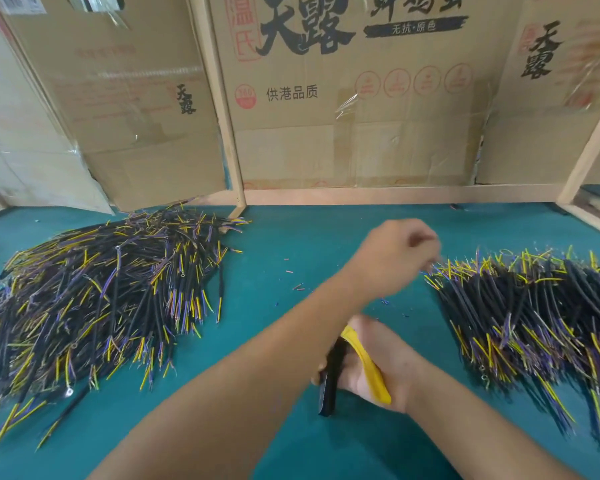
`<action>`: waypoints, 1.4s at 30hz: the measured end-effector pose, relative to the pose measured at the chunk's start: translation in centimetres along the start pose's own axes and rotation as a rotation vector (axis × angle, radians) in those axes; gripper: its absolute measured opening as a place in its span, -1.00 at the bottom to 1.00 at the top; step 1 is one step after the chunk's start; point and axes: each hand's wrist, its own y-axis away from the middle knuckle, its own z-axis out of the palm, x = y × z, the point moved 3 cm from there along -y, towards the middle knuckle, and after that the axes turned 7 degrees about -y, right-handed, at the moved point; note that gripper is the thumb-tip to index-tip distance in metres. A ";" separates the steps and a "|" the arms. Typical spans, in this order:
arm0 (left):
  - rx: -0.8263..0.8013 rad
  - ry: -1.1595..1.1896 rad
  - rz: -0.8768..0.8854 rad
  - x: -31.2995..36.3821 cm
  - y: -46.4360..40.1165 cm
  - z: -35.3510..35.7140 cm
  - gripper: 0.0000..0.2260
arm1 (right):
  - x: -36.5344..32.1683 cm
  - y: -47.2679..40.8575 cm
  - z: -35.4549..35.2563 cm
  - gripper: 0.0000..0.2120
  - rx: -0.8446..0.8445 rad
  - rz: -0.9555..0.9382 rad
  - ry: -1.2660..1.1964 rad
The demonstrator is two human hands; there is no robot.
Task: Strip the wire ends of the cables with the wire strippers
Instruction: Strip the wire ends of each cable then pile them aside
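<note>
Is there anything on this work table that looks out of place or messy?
Mostly small debris: short pink and blue bits of stripped insulation lie scattered on the green mat between the left pile of cables and the right pile. One cable lies apart from the left pile.

Your green table (291, 244) carried a big cable pile (94, 299) at left, another pile (534, 313) at right, and insulation scraps (297, 287) between.

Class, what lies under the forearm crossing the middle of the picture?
Under the left forearm the right hand grips yellow-and-black wire strippers above the green mat. The tool's cutting end is covered.
</note>
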 end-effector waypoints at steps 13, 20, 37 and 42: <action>0.129 -1.169 -0.604 -18.0 11.3 -14.1 -0.85 | 0.0 0.2 0.4 -0.69 -0.066 -0.026 0.045; 0.093 -0.913 -0.526 -16.9 10.7 -12.8 -0.76 | -0.1 -0.9 -0.6 -0.68 -0.091 -0.020 0.024; 0.156 -1.012 -0.496 -17.8 10.1 -11.6 -0.78 | 0.3 -2.2 -1.4 -0.63 -0.157 0.014 0.019; 0.116 -1.009 -0.501 -17.5 10.1 -11.6 -0.78 | 0.3 -1.9 -1.1 -0.63 -0.155 0.000 0.042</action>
